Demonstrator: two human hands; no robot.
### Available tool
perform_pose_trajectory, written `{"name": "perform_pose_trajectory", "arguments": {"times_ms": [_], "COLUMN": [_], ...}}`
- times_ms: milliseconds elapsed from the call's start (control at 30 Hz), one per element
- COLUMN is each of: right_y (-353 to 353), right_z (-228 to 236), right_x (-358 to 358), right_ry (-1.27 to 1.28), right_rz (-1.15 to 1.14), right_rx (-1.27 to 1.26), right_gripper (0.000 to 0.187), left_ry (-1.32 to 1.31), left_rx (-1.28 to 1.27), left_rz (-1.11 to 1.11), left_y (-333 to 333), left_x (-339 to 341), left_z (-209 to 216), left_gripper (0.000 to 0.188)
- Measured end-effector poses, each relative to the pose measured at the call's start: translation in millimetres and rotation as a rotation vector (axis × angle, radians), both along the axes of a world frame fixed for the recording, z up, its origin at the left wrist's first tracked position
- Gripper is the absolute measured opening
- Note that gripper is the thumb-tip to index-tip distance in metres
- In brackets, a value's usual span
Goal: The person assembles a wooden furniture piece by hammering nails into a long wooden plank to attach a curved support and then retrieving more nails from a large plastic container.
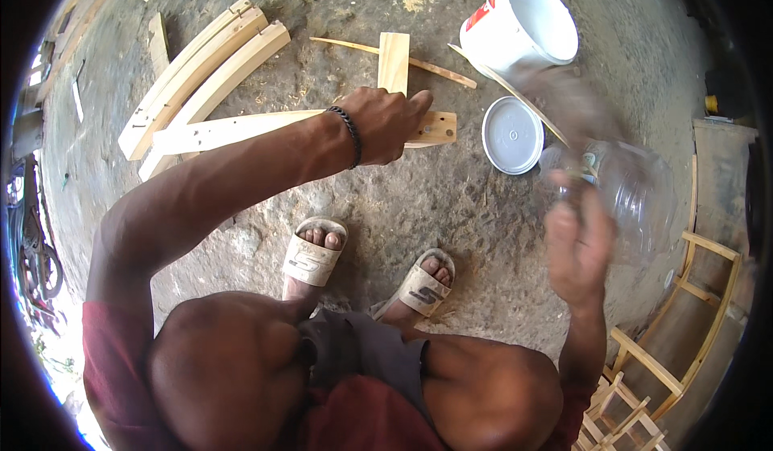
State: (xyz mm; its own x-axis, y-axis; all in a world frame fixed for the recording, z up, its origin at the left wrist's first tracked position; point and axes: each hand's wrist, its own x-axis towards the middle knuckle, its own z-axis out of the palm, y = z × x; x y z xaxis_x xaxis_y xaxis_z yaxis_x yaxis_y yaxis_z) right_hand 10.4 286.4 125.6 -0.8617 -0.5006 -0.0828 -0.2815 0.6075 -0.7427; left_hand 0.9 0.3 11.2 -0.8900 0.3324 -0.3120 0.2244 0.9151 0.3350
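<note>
My left hand (380,126) grips a pale wooden beam (241,134) near its right end, where a few dark nail or screw marks show. Against that end, a short wooden block (394,60) points away from me, partly behind my fingers. Off to the right, my right hand (581,246) is raised with its fingers wrapped round a handle. The tool it holds, seemingly a hammer (573,101), is smeared by motion, so its head is not sharp. The part of the joint under my left hand is hidden.
Several cut beams (201,64) lie at the far left. A thin stick (443,72) passes behind the block. On the right stand a white bucket (487,36), its round lid (513,135) and a clear plastic container (640,201). Wooden frames (644,362) rest at the lower right.
</note>
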Motion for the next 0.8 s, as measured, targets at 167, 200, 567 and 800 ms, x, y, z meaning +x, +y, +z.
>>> {"name": "perform_pose_trajectory", "arguments": {"times_ms": [167, 200, 567, 800], "right_y": [14.5, 13.3, 15.4, 1.7], "right_z": [0.9, -3.5, -20.5, -64.4], "right_x": [-4.3, -2.2, 3.3, -2.2], "right_ry": [0.109, 0.045, 0.486, 0.014], "right_rz": [0.289, 0.292, 0.164, 0.084], "right_rx": [-0.636, -0.596, -0.077, 0.284], "right_gripper": [0.037, 0.036, 0.032, 0.030], "left_ry": [0.063, 0.042, -0.021, 0.027], "left_rx": [0.012, 0.011, -0.037, -0.038], "left_rz": [-0.005, -0.007, -0.026, -0.035], "left_y": [-4.2, -2.1, -3.7, 1.9], "left_x": [5.1, 3.1, 2.8, -6.2], "left_z": [-11.3, -9.0, -3.0, 0.0], "left_gripper": [0.044, 0.045, 0.046, 0.044]}}
